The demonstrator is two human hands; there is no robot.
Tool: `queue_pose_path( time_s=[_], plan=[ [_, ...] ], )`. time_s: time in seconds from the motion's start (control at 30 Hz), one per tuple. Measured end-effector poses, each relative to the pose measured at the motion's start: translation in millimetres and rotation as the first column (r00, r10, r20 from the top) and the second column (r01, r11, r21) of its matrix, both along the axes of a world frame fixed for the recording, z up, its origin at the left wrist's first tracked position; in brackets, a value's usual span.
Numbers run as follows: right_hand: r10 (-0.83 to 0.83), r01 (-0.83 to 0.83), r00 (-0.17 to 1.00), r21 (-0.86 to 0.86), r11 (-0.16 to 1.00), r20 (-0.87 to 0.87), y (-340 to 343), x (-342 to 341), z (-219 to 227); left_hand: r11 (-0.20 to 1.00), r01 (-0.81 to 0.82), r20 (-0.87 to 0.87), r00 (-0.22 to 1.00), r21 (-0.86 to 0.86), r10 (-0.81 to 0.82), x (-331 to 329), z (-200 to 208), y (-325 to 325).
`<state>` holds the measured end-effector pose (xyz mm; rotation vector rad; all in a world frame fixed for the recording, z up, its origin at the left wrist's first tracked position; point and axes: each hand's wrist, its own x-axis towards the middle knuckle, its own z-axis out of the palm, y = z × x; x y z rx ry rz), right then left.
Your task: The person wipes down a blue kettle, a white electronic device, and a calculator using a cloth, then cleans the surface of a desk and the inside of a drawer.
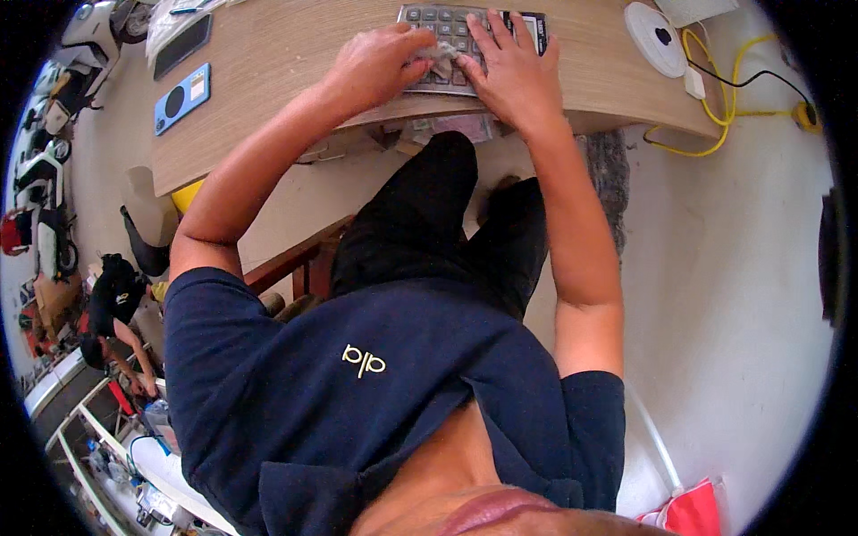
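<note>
Pressing a crumpled whitish cloth [440, 59] against the keys, the left hand [380, 62] is bent inward with its fingers closed on it. Under both hands lies a grey calculator [454, 29], flat on the wood-topped bench [286, 76] near the edge closest to the person. The right hand [518, 71] is spread wide, palm down, its fingers stretched over the calculator's right part and its thumb close beside the cloth; whether the thumb touches the cloth, I cannot tell. Well to the left on the bench lie a blue phone [183, 98] and, just beyond it, a dark flat device [183, 47]. Toward the right end sits a round white disc [655, 38], with a yellow cable [732, 103] looping beside it past the bench's edge.
</note>
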<state>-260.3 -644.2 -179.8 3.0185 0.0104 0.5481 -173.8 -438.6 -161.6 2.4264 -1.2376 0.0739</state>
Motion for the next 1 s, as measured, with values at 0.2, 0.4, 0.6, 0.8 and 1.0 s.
queue_pose_path(
  time_s=[0.2,0.4,0.6,0.8,1.0],
  plan=[
    [0.077,-0.079,0.996,-0.044,0.996,-0.051,-11.2,-1.2,3.6,0.936,-0.339,0.1,0.939,0.093,0.33,64.0,9.4,-3.3],
    [0.321,-0.311,0.937,-0.09,0.946,0.139,-34.4,-5.8,37.2,0.736,-0.529,-0.436,0.831,-0.423,0.346,103.7,14.5,58.8],
    [0.174,-0.289,0.944,0.446,0.847,0.282,-21.2,-63.2,26.9,0.779,-0.5,-0.316,0.861,-0.377,0.4,50.0,-1.4,52.0],
    [0.176,-0.191,0.974,0.93,0.315,0.14,51.1,-105.2,17.7,0.892,0.265,0.014,0.96,-0.368,-0.279,-20.9,0.0,41.4],
    [0.214,-0.224,0.962,0.933,0.28,0.167,71.6,-94.5,13.8,0.818,0.508,-0.014,0.847,-0.269,-0.531,-39.1,12.6,36.7]
  ],
)
